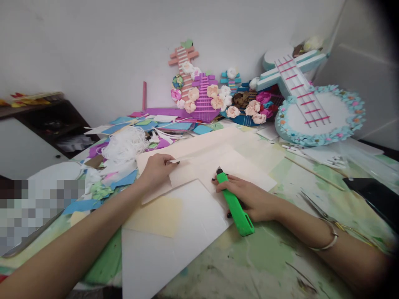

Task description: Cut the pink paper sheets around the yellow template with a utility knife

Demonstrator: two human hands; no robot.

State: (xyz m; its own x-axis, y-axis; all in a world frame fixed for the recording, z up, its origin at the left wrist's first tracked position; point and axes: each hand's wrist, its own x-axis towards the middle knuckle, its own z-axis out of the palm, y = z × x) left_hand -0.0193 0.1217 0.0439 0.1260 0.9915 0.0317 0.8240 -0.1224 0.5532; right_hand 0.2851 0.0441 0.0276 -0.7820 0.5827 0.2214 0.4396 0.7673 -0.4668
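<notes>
Over tbl (268, 257), L hand (158, 168) grip pinches pale ppr (187, 172) & R hand (254, 199) grip wraps green cutter (233, 204).

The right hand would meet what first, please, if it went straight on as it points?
The right hand would probably meet the left hand, crossing over the cream paper; depth is unclear.

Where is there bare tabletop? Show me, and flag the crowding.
Widest: the tabletop between the white board, green utility knife and bangle, though dark bits lie near the bottom. Narrower: between the peach paper and thin stick. Crowded: back left, with white string and paper scraps; back, with flowered instrument models.
</notes>
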